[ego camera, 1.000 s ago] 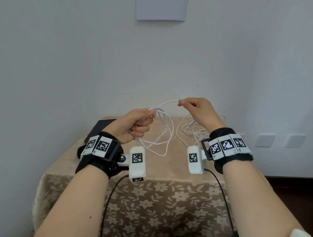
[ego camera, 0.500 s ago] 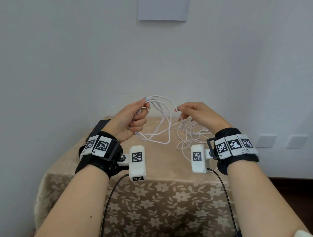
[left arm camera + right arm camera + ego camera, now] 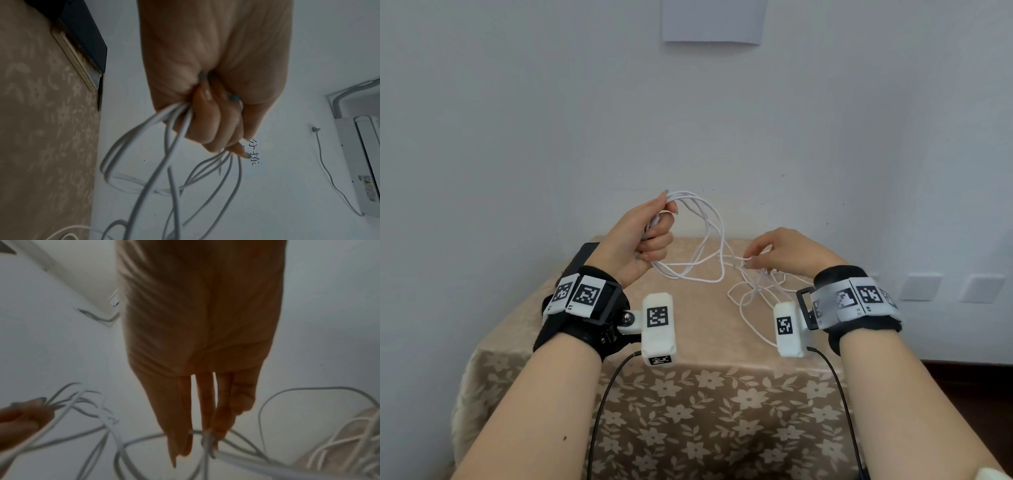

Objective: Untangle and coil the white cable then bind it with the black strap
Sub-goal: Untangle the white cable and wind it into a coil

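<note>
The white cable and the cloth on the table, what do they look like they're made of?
White cable: it looks like smooth plastic or rubber sheathing with a slight sheen, and it bends into soft loops hanging from the left hand.
Tablecloth: apparently woven fabric, beige with a pale flower print, a faint sheen on top, draping over the table edge.

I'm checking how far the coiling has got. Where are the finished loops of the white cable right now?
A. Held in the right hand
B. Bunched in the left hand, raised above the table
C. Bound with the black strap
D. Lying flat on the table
B: the left hand grips several loops of the cable in the air, while the right hand pinches a loose strand lower down, by the tangle on the table.
</note>
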